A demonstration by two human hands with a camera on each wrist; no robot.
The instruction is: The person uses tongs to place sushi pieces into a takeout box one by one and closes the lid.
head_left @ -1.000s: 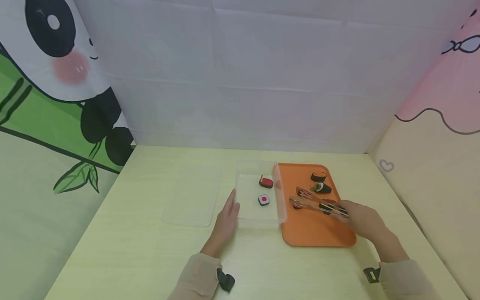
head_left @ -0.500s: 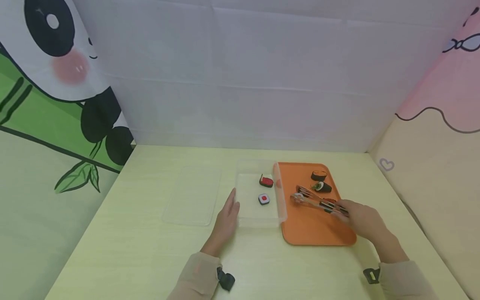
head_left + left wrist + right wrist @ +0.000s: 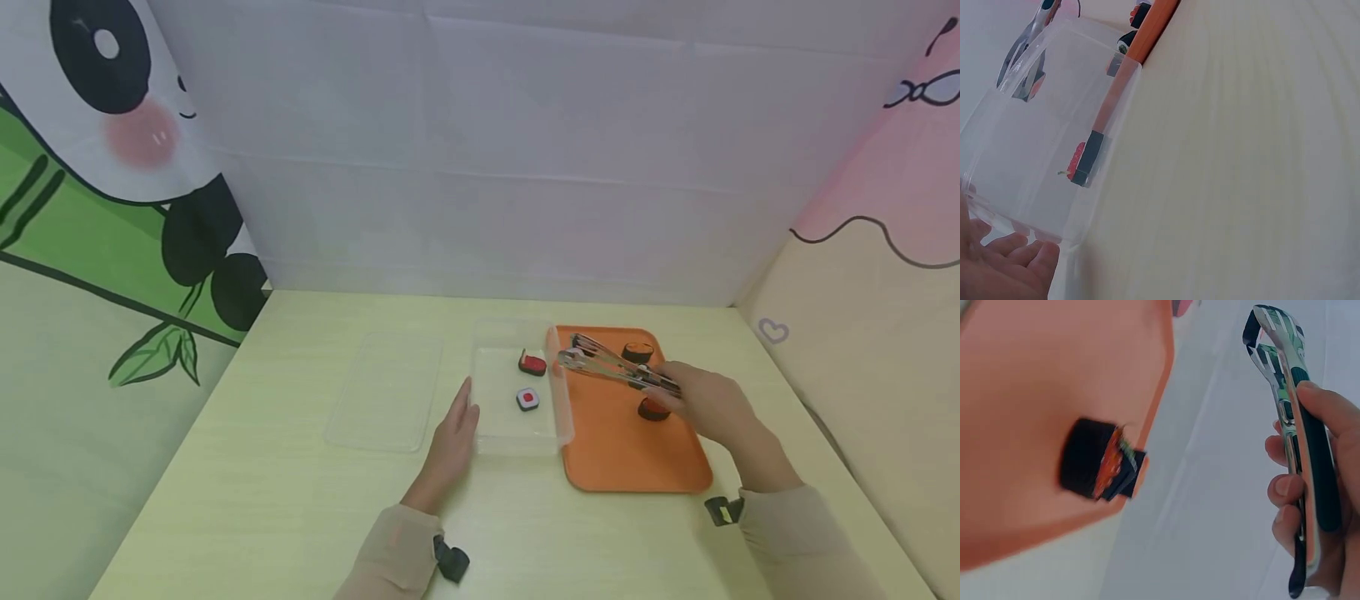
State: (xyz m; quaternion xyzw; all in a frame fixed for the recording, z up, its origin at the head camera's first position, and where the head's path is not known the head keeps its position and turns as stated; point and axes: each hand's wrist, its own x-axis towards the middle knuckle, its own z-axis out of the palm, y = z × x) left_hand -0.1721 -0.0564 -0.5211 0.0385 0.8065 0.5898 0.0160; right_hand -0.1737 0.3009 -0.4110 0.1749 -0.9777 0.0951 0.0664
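Note:
In the head view my left hand (image 3: 450, 446) rests with extended fingers against the left wall of a clear container (image 3: 495, 425), which holds a red-topped sushi piece (image 3: 532, 363) and a white roll with a red centre (image 3: 528, 399). The left wrist view shows the fingertips touching the container's wall. My right hand (image 3: 712, 404) grips metal tongs (image 3: 622, 367) above the orange tray (image 3: 630, 458). A dark-sided piece (image 3: 1251, 330) sits between the tong tips, near the container's right wall. On the tray are an orange-topped piece (image 3: 637, 352) and a red-topped one (image 3: 655, 409).
A clear lid (image 3: 386, 392) lies flat on the pale table (image 3: 262, 500), left of the container. The container's right edge overlaps the tray's left edge. A grey-white backdrop (image 3: 480, 225) rises behind, with printed panels at both sides.
My right hand has lifted the tongs with a piece from the tray and moved them up and left, toward the container. My left hand has stayed against the container.

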